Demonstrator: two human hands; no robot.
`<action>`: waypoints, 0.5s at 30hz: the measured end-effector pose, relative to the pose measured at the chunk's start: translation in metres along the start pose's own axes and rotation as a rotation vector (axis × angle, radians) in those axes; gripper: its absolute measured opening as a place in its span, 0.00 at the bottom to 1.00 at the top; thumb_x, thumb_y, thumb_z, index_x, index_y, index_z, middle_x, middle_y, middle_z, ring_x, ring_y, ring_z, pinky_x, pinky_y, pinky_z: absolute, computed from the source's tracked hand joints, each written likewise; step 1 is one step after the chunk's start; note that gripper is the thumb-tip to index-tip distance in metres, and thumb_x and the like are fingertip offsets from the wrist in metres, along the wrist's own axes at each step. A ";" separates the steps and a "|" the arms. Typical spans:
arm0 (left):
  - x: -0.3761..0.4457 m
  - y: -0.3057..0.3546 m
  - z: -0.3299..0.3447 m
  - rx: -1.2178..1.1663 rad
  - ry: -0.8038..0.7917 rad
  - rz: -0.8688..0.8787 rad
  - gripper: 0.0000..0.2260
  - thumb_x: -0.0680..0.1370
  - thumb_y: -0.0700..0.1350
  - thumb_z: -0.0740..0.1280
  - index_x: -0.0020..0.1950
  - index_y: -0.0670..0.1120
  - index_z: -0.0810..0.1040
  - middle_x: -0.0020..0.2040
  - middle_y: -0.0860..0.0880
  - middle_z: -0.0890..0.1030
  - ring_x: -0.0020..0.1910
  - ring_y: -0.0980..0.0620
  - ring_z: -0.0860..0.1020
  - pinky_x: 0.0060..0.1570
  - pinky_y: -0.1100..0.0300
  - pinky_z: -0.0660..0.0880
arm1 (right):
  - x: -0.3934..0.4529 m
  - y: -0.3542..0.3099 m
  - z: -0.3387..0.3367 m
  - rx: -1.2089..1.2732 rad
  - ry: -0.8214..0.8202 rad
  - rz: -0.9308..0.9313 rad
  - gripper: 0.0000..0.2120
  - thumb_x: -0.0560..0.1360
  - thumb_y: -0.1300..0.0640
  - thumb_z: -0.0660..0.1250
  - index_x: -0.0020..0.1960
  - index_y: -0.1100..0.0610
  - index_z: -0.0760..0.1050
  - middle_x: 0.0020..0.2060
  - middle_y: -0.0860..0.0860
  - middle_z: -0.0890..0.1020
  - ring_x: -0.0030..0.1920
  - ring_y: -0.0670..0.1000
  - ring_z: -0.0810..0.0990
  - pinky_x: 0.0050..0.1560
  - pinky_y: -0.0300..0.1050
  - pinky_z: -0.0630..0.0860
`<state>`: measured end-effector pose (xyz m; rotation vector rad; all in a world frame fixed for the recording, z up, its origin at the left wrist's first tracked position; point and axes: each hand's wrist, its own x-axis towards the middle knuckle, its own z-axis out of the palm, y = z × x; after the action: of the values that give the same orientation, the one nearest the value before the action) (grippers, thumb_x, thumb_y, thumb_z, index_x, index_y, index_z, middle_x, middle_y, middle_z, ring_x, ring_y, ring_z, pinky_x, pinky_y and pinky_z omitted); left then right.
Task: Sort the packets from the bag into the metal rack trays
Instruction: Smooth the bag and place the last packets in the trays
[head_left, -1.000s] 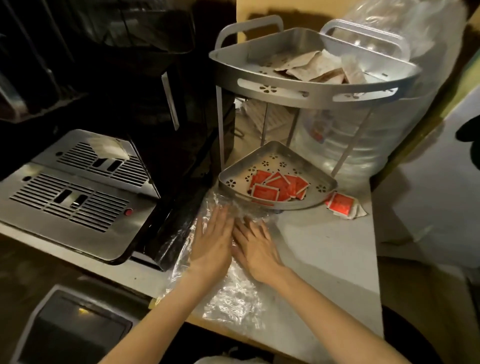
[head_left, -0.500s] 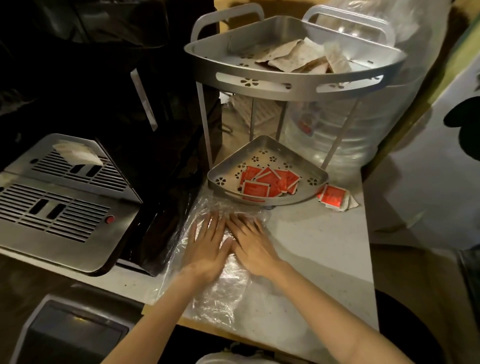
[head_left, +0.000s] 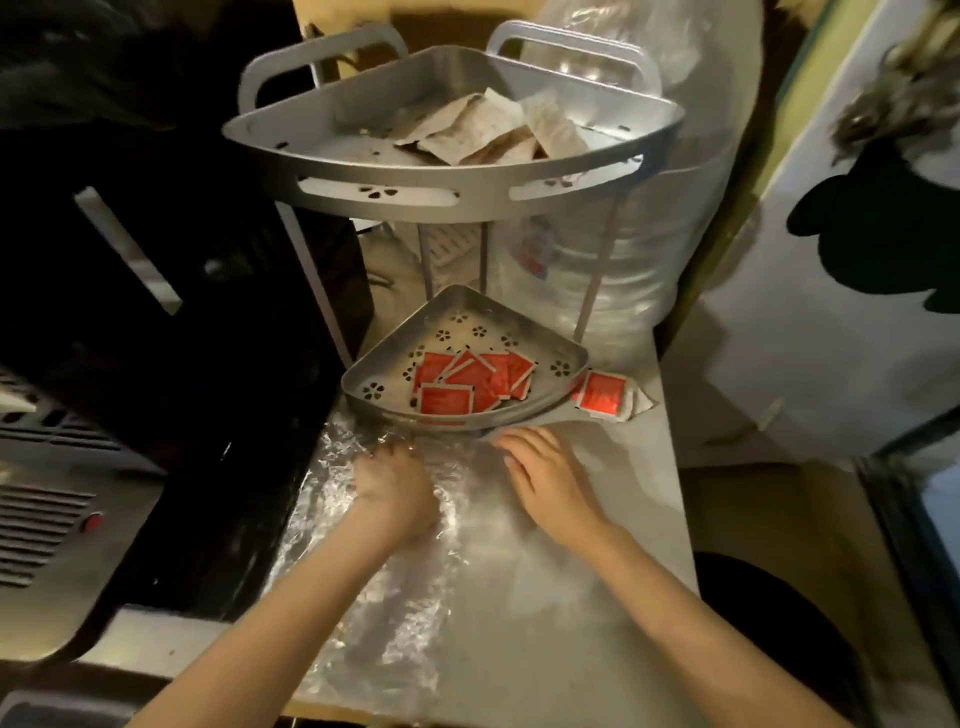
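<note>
Crowding rack (head_left: 457, 202): machine (head_left: 156, 322), bottle (head_left: 639, 249).

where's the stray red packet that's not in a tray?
Head view, right of centre: the stray red packet lies on the counter just outside the lower tray, at its right corner, beyond the right hand.

Silver metal rack trays (head_left: 452, 200) w/ flower-shaped cutouts; red square packets (head_left: 470, 382) w/ white edges in lower tray; beige paper packets (head_left: 483, 130) up top; clear crinkled plastic bag (head_left: 374, 597) on off-white counter (head_left: 639, 499).

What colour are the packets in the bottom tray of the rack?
Red with white edges, seen in the head view: the packets in the bottom tray.
</note>
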<state>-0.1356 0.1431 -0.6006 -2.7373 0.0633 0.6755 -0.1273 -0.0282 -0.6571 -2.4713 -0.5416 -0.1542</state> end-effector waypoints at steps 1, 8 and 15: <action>0.003 0.010 -0.014 -0.017 0.034 0.027 0.22 0.78 0.53 0.56 0.68 0.44 0.67 0.66 0.44 0.71 0.63 0.45 0.71 0.57 0.53 0.69 | 0.001 0.007 -0.011 -0.018 0.041 0.037 0.14 0.75 0.59 0.58 0.57 0.57 0.78 0.53 0.52 0.82 0.56 0.52 0.76 0.59 0.46 0.72; 0.040 0.092 -0.067 -0.373 0.456 0.437 0.21 0.76 0.45 0.62 0.68 0.43 0.65 0.65 0.42 0.70 0.59 0.42 0.73 0.53 0.51 0.73 | 0.009 0.062 -0.069 0.095 0.236 0.343 0.16 0.74 0.65 0.64 0.61 0.57 0.76 0.57 0.54 0.80 0.56 0.47 0.75 0.60 0.41 0.69; 0.092 0.150 -0.046 -0.610 0.464 0.591 0.22 0.69 0.37 0.68 0.62 0.35 0.72 0.58 0.33 0.76 0.57 0.35 0.76 0.59 0.47 0.72 | 0.030 0.107 -0.071 0.012 0.082 0.551 0.21 0.77 0.57 0.60 0.70 0.58 0.65 0.68 0.56 0.70 0.69 0.56 0.64 0.70 0.46 0.59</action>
<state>-0.0510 -0.0103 -0.6494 -3.4361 0.9432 0.1730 -0.0545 -0.1378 -0.6493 -2.4898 0.1811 -0.0281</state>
